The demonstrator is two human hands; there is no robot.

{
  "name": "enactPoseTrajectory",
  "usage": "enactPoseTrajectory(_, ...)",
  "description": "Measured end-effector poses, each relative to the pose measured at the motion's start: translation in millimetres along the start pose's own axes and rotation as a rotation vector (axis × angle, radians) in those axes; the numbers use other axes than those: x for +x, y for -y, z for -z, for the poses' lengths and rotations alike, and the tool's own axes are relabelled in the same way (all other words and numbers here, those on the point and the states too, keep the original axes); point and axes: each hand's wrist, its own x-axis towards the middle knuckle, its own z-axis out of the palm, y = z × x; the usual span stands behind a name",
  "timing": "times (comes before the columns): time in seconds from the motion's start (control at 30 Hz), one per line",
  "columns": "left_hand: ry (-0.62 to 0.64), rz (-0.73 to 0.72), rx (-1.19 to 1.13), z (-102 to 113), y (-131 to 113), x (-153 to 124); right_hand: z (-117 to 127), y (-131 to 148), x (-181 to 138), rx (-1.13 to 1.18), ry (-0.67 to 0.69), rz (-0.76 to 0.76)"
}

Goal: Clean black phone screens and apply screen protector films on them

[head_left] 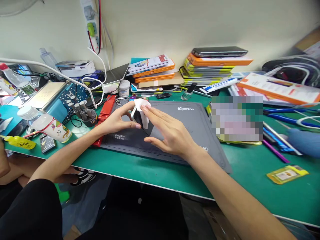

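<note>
My left hand (119, 119) grips a small black device with a white edge (137, 117), holding it upright on the grey work mat (200, 126). My right hand (167, 131) presses a white wipe (143, 105) against the top of the device with its fingertips, the other fingers stretched out. Both hands meet over the mat's left part. Most of the device is hidden between the hands.
A red tool (106, 110), a screwdriver stand (86, 115), a white bottle (51, 127) and a blue machine (53, 96) crowd the left. Stacks of orange and yellow boxes (207, 66) line the back wall. Pens and cables (282, 116) lie right; a yellow packet (287, 174) lies near the front edge.
</note>
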Motion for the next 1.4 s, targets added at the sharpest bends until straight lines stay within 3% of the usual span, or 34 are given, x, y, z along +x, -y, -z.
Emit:
enactPoseTrajectory(0.13, -0.029, 0.021, -0.04, 0, 5, 0, -8, 2, -2, -0.001, -0.046, -0.025)
enactPoseTrajectory(0.3, -0.026, 0.048, -0.114, -3, 14, 2, -15, -2, -6, -0.016, -0.005, -0.141)
enactPoseTrajectory(0.47, -0.021, -0.011, -0.117, 2, 12, 4, -17, -12, -12, -0.07, 0.013, -0.26)
enactPoseTrajectory(0.63, 0.05, 0.05, -0.135, 9, 10, 3, -9, -29, -16, -0.115, 0.112, -0.36)
enactPoseTrajectory(0.77, 0.099, 0.044, -0.127, 8, 10, 2, -4, -41, -20, -0.025, 0.197, -0.41)
enactPoseTrajectory(1.0, 0.088, 0.269, 0.177, 9, 11, 0, 3, -49, -25, 0.006, 0.234, -0.411)
enactPoseTrajectory(1.2, 0.093, 0.207, 0.554, 8, 6, 1, 17, -60, -28, 0.04, 0.218, -0.48)
enactPoseTrajectory(1.4, 0.171, 0.16, 0.786, 13, 10, 0, 36, -70, -36, -0.198, 0.233, -0.53)
